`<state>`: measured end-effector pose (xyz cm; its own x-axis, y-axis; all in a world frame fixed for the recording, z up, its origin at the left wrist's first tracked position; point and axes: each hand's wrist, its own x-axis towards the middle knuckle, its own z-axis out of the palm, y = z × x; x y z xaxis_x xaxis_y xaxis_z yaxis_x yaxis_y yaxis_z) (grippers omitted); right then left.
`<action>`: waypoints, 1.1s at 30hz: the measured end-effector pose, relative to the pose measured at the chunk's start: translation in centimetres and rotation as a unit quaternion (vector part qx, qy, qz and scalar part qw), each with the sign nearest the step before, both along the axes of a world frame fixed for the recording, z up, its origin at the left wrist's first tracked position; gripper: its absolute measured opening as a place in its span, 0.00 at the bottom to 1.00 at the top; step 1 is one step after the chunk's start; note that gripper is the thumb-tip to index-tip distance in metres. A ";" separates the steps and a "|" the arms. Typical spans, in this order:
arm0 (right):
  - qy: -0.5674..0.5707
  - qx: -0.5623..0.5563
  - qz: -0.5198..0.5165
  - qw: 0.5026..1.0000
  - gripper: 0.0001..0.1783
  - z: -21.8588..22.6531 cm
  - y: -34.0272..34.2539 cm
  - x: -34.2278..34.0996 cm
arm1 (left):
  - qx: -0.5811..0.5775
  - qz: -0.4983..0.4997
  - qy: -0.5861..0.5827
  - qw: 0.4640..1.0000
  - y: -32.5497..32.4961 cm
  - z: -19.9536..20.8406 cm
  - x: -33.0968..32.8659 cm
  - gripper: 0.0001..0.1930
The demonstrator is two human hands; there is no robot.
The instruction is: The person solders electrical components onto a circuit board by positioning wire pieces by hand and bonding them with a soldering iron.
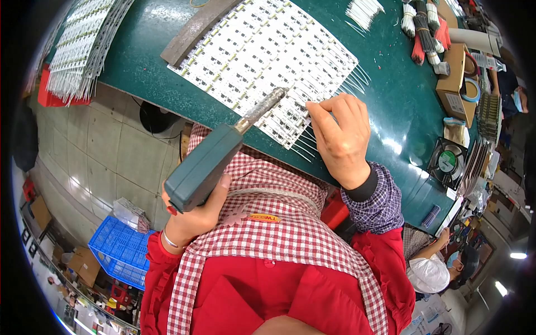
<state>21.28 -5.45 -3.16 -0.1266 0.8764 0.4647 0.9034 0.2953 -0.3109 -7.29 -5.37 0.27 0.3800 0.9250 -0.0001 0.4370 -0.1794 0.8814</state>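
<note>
My left hand (198, 215) is wrapped round the dark green grip of a soldering gun (206, 164). Its metal tip points up and right, onto or just over a white panel of circuit boards (262, 61). Beside the tip, my right hand (343, 134) is closed in a pinch at the panel's surface. A thin white wire seems to be between its thumb and forefinger, mostly hidden by the fingers. Rows of small dark parts cover the panel. Several white wires (352, 78) stick out past its right and near edges.
A dark metal bar (195, 33) lies along the panel's left edge on the green table (134, 61). Stacked wired panels (84, 44) stand far left. Loose wires (364, 11), wire bundles (421, 28), a cardboard box (451, 84) and a fan (446, 161) are at right. A blue crate (117, 245) sits below left.
</note>
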 end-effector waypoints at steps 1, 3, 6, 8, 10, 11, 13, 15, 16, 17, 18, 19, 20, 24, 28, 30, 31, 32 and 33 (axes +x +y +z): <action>-0.001 0.000 0.000 1.000 0.14 -0.1 0.0 0.0 | 0.000 -0.001 -0.001 1.000 -0.2 0.0 0.0 0.09; 0.002 -0.003 0.000 1.000 0.14 0.1 -0.1 0.0 | -0.075 0.043 -0.041 0.995 -0.4 0.6 0.1 0.09; -0.002 -0.006 -0.001 1.000 0.14 0.2 -0.1 0.2 | -0.073 0.035 -0.046 0.996 -0.7 0.3 -0.3 0.10; -0.006 -0.007 -0.001 1.000 0.14 0.5 -0.3 0.3 | -0.066 0.037 -0.041 0.996 -0.7 0.2 -0.3 0.10; -0.023 -0.004 -0.006 1.000 0.15 1.4 -0.6 0.3 | -0.058 0.042 -0.036 0.997 -0.7 0.2 -0.3 0.10; -0.023 -0.004 -0.005 1.000 0.15 1.8 -0.8 0.2 | -0.031 0.035 -0.033 0.998 -0.5 0.2 -0.2 0.10; -0.012 0.015 -0.007 1.000 0.16 2.2 -1.0 0.0 | -0.003 0.031 -0.029 0.999 -0.5 0.2 -0.2 0.10; 0.006 0.018 0.010 1.000 0.16 1.8 -0.6 -0.1 | -0.029 0.044 -0.043 0.998 -0.6 0.3 0.0 0.09; 0.024 0.021 0.029 0.999 0.16 1.5 -0.4 -0.3 | -0.029 0.042 -0.043 0.998 -0.4 0.3 -0.1 0.09; 0.027 0.021 0.026 0.999 0.15 1.0 -0.2 -0.6 | 0.041 -0.005 0.005 0.999 -0.2 0.1 -0.3 0.09; 0.026 0.021 0.026 0.999 0.15 0.6 -0.2 -0.7 | 0.112 -0.051 0.053 0.991 0.0 0.0 -0.4 0.09; 0.021 0.015 0.021 0.999 0.15 0.3 -0.2 -0.7 | 0.112 -0.052 0.053 0.991 0.2 -0.2 -0.4 0.09; 0.017 0.008 0.017 1.000 0.15 0.1 -0.1 -0.7 | 0.080 -0.037 0.027 0.996 0.1 -0.3 -0.3 0.10; 0.022 -0.004 0.015 1.000 0.14 0.1 -0.1 -0.8 | -0.009 0.017 -0.022 1.000 0.3 0.5 0.5 0.10; 0.016 -0.006 0.011 1.000 0.14 -0.1 0.0 -0.8 | 0.021 -0.034 -0.012 0.999 0.7 0.4 0.4 0.11; 0.014 -0.005 0.011 1.000 0.14 -0.1 0.0 -0.8 | -0.023 -0.027 -0.013 0.999 0.7 0.4 0.4 0.12; 0.016 -0.010 0.012 1.000 0.14 -0.1 -0.1 -0.8 | -0.022 -0.026 -0.013 0.999 0.6 0.5 0.4 0.12; 0.018 -0.015 0.012 1.000 0.14 -0.1 0.0 -0.8 | -0.031 -0.021 -0.015 0.999 0.7 0.6 0.5 0.12; 0.018 -0.015 0.012 1.000 0.14 -0.1 -0.1 -0.8 | -0.039 -0.017 -0.016 0.999 0.7 0.6 0.5 0.12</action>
<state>20.46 -5.51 -3.23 -0.1314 0.8869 0.4428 0.8843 0.3067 -0.3519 -6.80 -4.65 0.90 0.4118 0.9094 -0.0588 0.4028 -0.1238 0.9069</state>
